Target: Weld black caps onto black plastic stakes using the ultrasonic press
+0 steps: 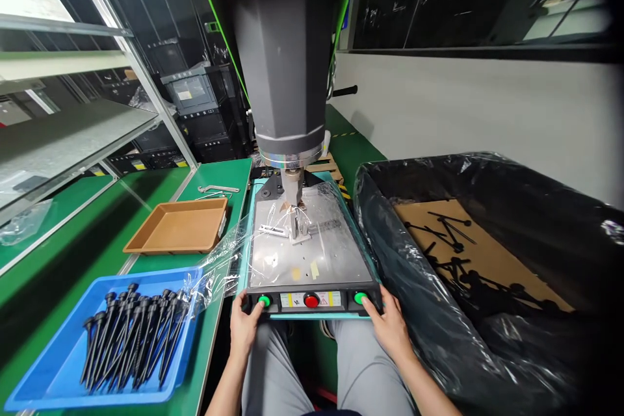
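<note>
A press machine stands in front of me, its dark grey head (pixel 285 65) lowered onto a small part on the metal bed (pixel 312 253). The front panel carries a left green button (pixel 264 301), a red button (pixel 311 300) and a right green button (pixel 359 298). My left hand (pixel 244 325) grips the panel's left corner, thumb on the left green button. My right hand (pixel 387 328) grips the right corner, thumb at the right green button. Both hands have fingers curled round the panel edge.
A blue tray (pixel 58 364) with several black spikes (pixel 131 338) lies at the lower left on the green bench. Behind it sits an empty brown tray (pixel 180 227). At right, a black-lined box (pixel 487 260) holds black spikes on cardboard. Metal shelves rise at left.
</note>
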{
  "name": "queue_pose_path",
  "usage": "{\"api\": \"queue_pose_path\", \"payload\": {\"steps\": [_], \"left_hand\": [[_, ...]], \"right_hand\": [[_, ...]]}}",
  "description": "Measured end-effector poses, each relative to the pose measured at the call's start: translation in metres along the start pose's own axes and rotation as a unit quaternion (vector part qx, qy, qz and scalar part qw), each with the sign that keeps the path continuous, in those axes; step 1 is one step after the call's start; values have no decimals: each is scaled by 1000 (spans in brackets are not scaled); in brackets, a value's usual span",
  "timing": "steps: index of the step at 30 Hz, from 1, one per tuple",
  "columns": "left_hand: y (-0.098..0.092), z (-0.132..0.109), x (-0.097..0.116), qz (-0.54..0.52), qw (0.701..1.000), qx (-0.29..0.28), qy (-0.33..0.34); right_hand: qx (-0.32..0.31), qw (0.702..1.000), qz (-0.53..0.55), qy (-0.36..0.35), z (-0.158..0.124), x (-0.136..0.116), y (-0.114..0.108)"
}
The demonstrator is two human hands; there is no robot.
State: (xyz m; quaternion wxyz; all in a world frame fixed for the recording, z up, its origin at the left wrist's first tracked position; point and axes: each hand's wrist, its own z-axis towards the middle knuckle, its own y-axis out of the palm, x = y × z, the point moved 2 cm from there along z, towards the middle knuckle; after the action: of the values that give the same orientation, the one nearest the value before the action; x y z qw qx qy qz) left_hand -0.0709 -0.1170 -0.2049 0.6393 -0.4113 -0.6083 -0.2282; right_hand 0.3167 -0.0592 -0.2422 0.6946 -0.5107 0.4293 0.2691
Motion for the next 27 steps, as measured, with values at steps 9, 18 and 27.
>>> {"api": "queue_pose_path", "payload": {"steps": [9, 18, 27], "left_hand": [[-3, -5, 12, -70, 997, -12, -14], [-5, 0, 61, -120, 991, 43, 39], [8, -5, 116, -529, 847, -44, -39]], "right_hand": [[1, 1000, 19, 16, -2, 2, 1], [67, 997, 10, -30, -12, -22, -8], [-216, 950, 174, -143, -51, -110, 66]]}}
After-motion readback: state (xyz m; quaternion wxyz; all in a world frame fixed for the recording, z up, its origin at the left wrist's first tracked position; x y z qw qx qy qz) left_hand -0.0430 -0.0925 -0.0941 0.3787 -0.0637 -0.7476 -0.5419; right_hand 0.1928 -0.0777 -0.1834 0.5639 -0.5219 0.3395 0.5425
